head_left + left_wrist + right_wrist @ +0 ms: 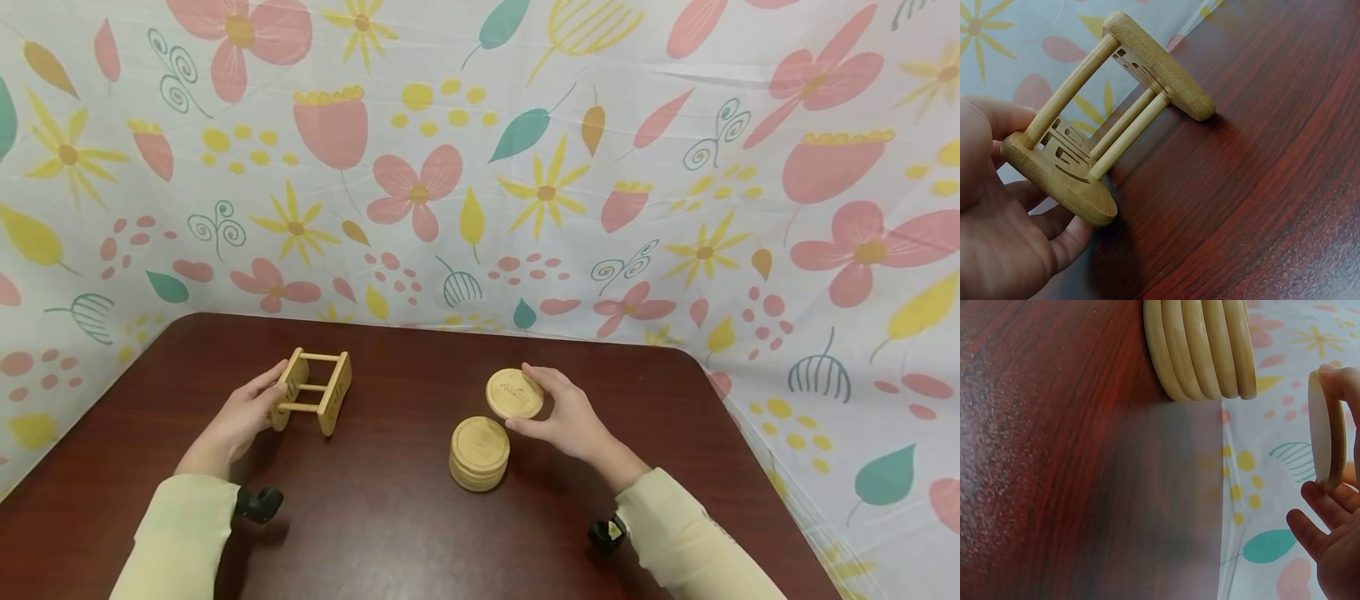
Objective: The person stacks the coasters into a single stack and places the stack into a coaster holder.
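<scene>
A round wooden coaster [514, 393] with markings on its face is pinched at the edge by my right hand [572, 417]. In the right wrist view that coaster [1320, 434] is up off the table, thumb and fingers on its rim. Just nearer than it in the head view stands a stack of matching coasters [480, 454]. On the left, my left hand [242, 414] grips one side panel of a wooden coaster holder [335, 393]. The left wrist view shows the holder [1154, 65] with cut-out lettering in its panels, joined by round rods; no coaster is inside.
Both hands work over a dark red-brown wooden table [375, 517]. Behind it hangs a white cloth [465, 67] printed with flowers and leaves. A black wrist device [258, 504] sits at the left cuff, another black device [606, 535] at the right cuff.
</scene>
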### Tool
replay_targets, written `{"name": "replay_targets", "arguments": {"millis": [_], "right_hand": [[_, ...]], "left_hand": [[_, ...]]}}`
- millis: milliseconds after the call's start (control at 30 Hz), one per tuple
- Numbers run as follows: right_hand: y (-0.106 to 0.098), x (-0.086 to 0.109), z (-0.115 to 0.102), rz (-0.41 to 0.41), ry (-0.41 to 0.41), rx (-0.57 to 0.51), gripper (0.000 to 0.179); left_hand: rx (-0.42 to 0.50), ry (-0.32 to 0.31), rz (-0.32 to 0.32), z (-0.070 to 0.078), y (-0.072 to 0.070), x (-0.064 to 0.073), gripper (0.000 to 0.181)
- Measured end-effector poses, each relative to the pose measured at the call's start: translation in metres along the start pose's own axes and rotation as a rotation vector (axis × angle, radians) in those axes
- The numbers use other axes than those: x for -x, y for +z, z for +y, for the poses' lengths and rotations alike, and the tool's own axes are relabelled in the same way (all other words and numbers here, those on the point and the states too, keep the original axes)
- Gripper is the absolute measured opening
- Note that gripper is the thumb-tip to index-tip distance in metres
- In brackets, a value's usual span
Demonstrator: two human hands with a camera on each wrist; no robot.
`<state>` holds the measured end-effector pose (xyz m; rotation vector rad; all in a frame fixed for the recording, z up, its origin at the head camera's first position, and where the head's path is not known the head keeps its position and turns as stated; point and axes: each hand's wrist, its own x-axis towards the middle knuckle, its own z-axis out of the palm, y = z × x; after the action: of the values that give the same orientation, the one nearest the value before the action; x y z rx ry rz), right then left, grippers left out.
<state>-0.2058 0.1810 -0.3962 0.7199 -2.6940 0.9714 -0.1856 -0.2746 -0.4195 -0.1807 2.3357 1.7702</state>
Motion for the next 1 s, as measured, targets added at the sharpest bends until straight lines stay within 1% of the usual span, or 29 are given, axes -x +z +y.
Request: {"name": "replay_targets", "arguments": {"millis": [400,1000], "right_hand": [[0.005,0.003,-0.003,-0.003,-0.048,-0.010,0.082],[0.016,0.013,-0.009,-0.045,-0.066,-0.010,0.082]], "left_hand": [[0.019,-0.006,-0.004,0.001,-0.001,0.000,0.058],[0.019,-0.010,-0.007,0.002,0.000,0.000,0.057]]}}
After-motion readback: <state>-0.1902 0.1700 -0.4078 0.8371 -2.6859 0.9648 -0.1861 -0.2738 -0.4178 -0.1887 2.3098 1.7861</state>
